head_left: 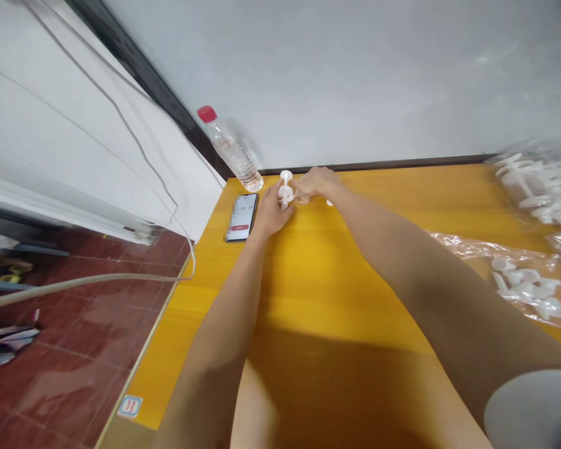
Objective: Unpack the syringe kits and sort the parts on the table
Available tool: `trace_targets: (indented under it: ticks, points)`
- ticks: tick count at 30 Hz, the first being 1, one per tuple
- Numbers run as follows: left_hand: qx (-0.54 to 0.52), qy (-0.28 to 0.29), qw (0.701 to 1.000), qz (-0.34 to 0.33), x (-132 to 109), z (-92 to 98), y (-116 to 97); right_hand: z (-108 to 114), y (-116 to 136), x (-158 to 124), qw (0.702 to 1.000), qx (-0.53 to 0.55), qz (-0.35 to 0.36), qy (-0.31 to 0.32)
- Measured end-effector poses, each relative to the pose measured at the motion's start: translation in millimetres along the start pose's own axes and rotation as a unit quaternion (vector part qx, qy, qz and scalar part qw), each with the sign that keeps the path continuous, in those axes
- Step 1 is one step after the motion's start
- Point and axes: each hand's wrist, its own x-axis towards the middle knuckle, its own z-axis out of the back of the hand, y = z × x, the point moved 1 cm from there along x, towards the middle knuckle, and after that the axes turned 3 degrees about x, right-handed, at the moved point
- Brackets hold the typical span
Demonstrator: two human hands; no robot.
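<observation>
At the far edge of the table, my left hand has its thumb and fingers closed around small white plastic pieces, which have round disc-like ends and a thin stem. Close on its right, my right hand bends over a small clear plastic piece, its fingers closed on it and partly hidden. A bit of another white piece shows beneath my right wrist. The exact shape of the pieces is blurred.
A water bottle with a red cap and a phone stand and lie left of my hands. Clear bags of white plastic parts lie on the right. The yellow table meets a wall behind; a cable hangs at left.
</observation>
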Motion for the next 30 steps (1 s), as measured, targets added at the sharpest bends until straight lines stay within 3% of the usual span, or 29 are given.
trace_targets:
  ticks: [4,10,16,20,23,26,28,30]
  points:
    - [0.003,0.023,0.999,-0.048,-7,9.0,2,19,-12,-10,1.000,-0.022,-0.013,0.010]
    - [0.053,-0.016,0.998,-0.007,0,-16.9,-11,31,-48,-35,0.990,-0.112,0.039,0.075]
    - [0.048,-0.056,0.997,0.003,5,-26.5,-10,14,-37,5,0.993,-0.101,0.059,-0.019]
    - [0.044,-0.069,0.997,0.016,5,-26.6,-11,4,-24,29,0.994,-0.079,0.076,-0.026]
    - [0.038,-0.060,0.997,0.037,6,-22.9,-16,9,-24,25,0.993,-0.062,0.094,-0.022]
    - [0.013,-0.069,0.997,0.041,-4,-11.7,-31,36,-45,-16,0.992,-0.057,0.106,-0.036]
    - [-0.026,-0.090,0.996,0.007,-22,-4.4,-52,66,-76,-72,0.991,-0.059,0.100,-0.072]
    - [-0.093,-0.080,0.992,-0.038,-50,-3.3,-82,95,-120,-149,0.982,-0.057,0.061,-0.168]
